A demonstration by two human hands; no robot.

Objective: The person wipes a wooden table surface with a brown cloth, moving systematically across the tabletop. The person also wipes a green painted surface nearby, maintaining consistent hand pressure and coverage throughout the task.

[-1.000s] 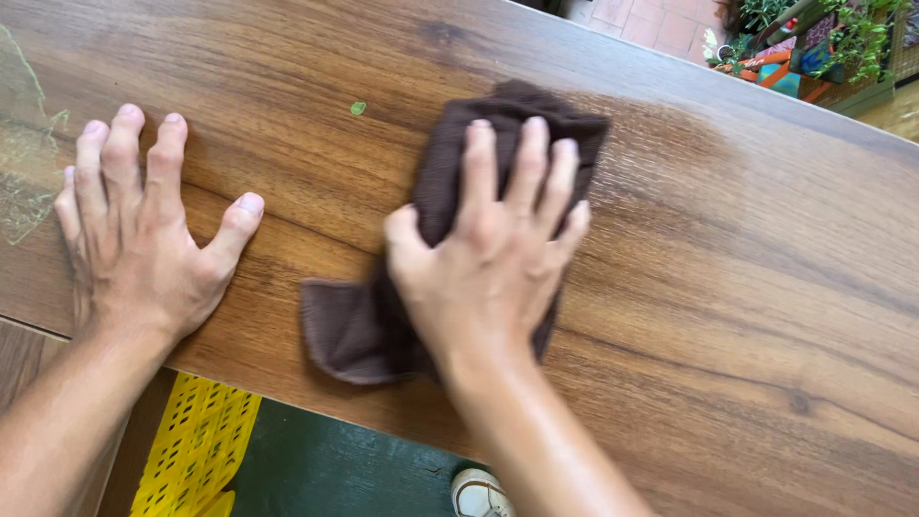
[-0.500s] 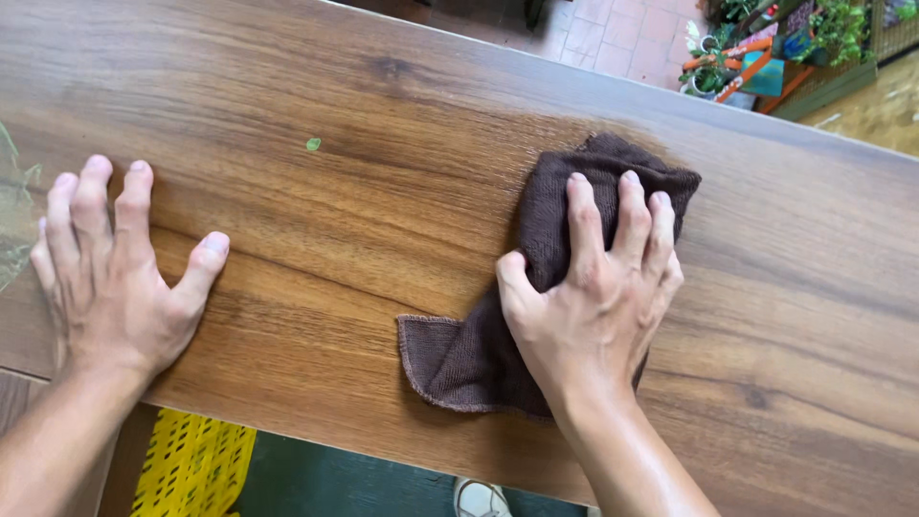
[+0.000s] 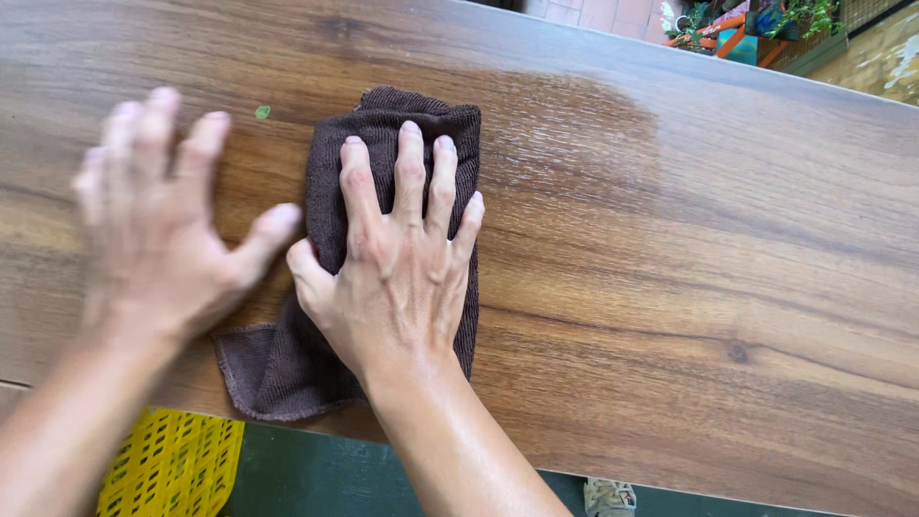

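In the head view, a brown wood-grain tabletop point(image 3: 689, 287) fills almost the whole picture, its near edge running along the bottom. A duller, streaky patch shows on the wood just right of the dark brown ribbed cloth point(image 3: 287, 369), which lies folded on the table's left-centre part, one corner reaching down to the near edge.

The right hand point(image 3: 397, 268) lies flat on top of the cloth, fingers spread and straight, palm pressing down rather than gripping. The left hand point(image 3: 168, 230), blurred, is also open with fingers splayed, over bare wood just beside the cloth; its thumb is close to the right thumb.

A small green speck point(image 3: 261, 112) sits on the wood near the cloth's top left.

Below the table edge show a yellow perforated plastic crate point(image 3: 168, 469) and dark green floor point(image 3: 316, 479). At top right, potted plants point(image 3: 795, 14) stand on a tiled surface.
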